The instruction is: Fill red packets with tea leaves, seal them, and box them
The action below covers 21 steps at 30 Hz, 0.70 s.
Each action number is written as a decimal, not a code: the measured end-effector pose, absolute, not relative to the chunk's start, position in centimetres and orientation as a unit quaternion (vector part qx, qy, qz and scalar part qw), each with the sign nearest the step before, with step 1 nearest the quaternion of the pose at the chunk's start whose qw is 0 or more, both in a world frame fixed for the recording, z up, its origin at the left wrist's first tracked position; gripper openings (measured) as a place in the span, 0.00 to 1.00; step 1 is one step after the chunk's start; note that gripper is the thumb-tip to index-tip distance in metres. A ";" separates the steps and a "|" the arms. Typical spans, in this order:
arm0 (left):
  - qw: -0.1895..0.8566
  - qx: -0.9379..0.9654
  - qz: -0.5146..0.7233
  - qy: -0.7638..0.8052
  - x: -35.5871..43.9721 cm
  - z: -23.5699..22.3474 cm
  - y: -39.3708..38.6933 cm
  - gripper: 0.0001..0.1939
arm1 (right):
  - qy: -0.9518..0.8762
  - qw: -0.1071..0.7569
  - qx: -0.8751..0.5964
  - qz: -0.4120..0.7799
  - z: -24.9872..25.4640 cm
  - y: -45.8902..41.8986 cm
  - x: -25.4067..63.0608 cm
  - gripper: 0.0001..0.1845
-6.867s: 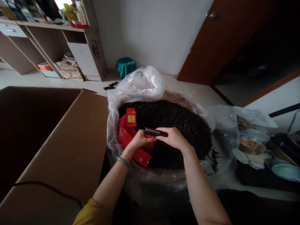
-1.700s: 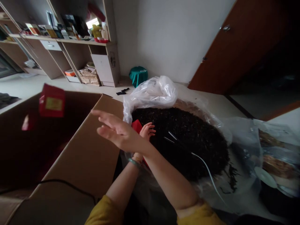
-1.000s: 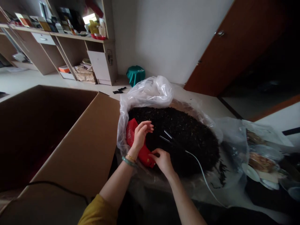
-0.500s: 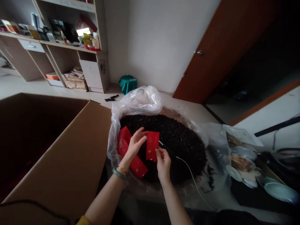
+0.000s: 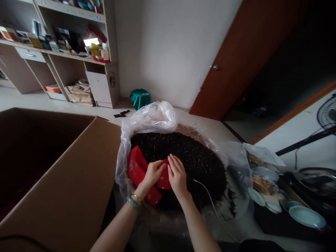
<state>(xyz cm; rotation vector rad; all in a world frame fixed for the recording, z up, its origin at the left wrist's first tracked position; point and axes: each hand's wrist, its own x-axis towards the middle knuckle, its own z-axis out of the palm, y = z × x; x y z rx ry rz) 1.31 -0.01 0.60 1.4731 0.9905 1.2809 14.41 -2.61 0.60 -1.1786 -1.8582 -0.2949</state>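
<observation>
Between my hands is a small flat red packet (image 5: 164, 180) with small gold marks near its lower end. My left hand (image 5: 152, 174) is closed, pinching the packet's upper left edge between thumb and fingers. My right hand (image 5: 178, 175) grips the upper right edge, its fingers together and partly covering the top. Beneath them lies a heap of dark, dry, shredded leaves (image 5: 194, 154) that looks like loose tea, inside a clear plastic bag (image 5: 126, 140). More red packets (image 5: 137, 161) rest on the heap's left side, partly behind my left hand.
A large open cardboard box (image 5: 86, 168) stands on the left. A white cable (image 5: 210, 196) runs from the heap toward the lower right. Bowls and lids (image 5: 306, 215) sit at the right. A green covered bin (image 5: 140, 98) is by the wall, near a wooden door (image 5: 217, 77).
My left hand, open beside the packet before, has closed on its upper edge. My right hand has shifted up from the lower right corner to the top. The view has turned slightly right.
</observation>
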 end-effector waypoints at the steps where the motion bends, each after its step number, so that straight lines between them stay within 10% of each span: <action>1: 0.468 0.591 0.525 0.395 1.3 0.6 0.0 0.13 | -0.749 0.448 -0.473 -0.119 0.2 -2.7 14.4 0.28; 21: 0.469 0.601 0.510 0.399 1.4 0.5 -0.1 0.12 | -0.727 0.493 -0.465 -0.114 0.1 -2.9 14.4 0.24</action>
